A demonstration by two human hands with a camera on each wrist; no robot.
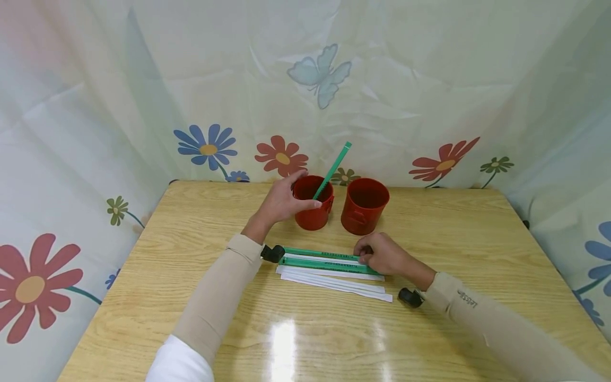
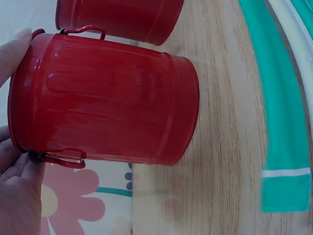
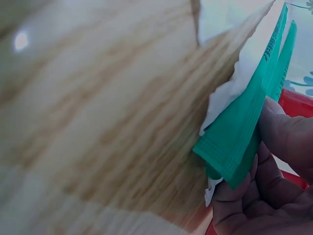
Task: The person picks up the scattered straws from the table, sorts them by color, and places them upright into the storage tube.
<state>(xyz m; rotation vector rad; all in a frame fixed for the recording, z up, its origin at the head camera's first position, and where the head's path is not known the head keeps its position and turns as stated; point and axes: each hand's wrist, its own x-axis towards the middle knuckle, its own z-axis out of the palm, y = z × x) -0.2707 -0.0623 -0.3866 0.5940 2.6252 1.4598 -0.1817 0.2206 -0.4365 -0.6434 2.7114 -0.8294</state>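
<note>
Where the green strips (image 1: 317, 262) lie: crosswise in front of the gripped bucket (image 1: 311, 219), with a narrow band of wood between them and its base.
Right hand (image 1: 384, 254): in front of the gripped bucket and to its right; thumb and curled fingers pinch green strip material by the end, nearly closed together.
Left hand (image 1: 284, 200): at the gripped bucket's rim, thumb and fingers spread wide, holding it across the mouth.
Leaning green strip (image 1: 337, 165): inside the gripped bucket, tilted right, its top well above the rim.
White strips (image 1: 334, 286): in front of the gripped bucket, mostly nearer the person than the green ones.
Second bucket (image 1: 361, 221): just right of the gripped bucket, a slim gap separating them.
Table (image 1: 191, 228): far edge close behind the gripped bucket; wood stretches broadly to its left.
Flowered cloth (image 1: 396, 79): rises behind the gripped bucket.
</note>
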